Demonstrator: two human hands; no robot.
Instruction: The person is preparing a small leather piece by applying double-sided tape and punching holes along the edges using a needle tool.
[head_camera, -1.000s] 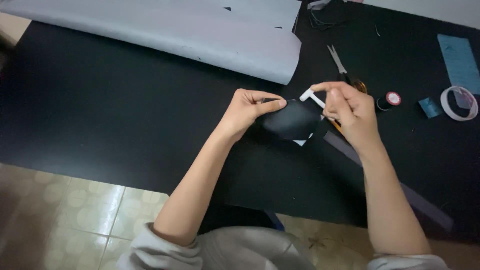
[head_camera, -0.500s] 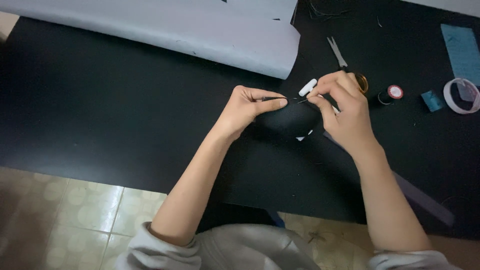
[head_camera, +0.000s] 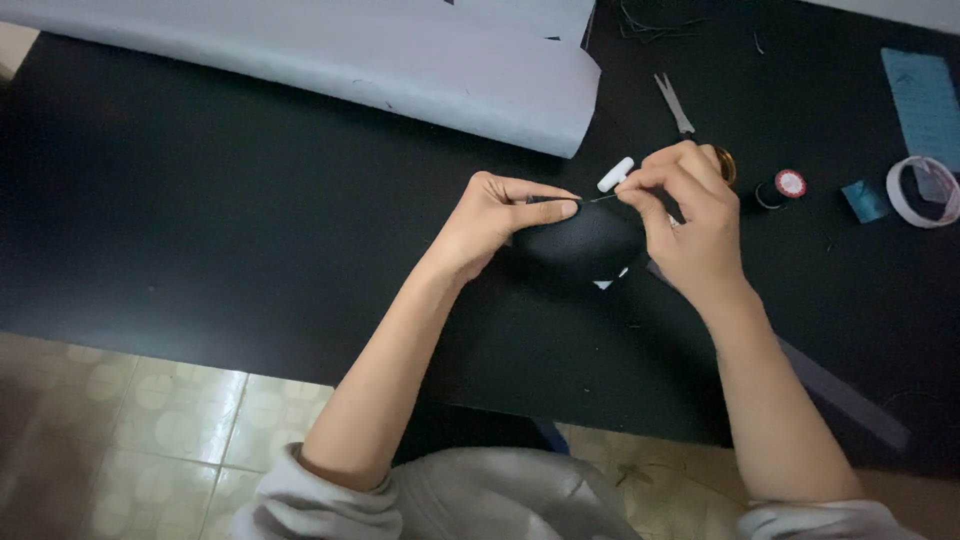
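Two hands at one black fabric piece (head_camera: 585, 240), stitching step in hand by the look of it: left hand (head_camera: 490, 225) pinches its upper edge, thumb pressed to forefinger. Right hand (head_camera: 685, 215), fingers closed on a white-handled pointed tool (head_camera: 615, 175) (seam ripper, perhaps), touches that edge just right of the left thumb; the next move likely calls for a steady tip.

dim, soft even light, slightly blurry

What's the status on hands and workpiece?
Left hand pinching black fabric piece. Right hand pinching needle at its top edge. Scissors, thread spool beyond, not obstructing.
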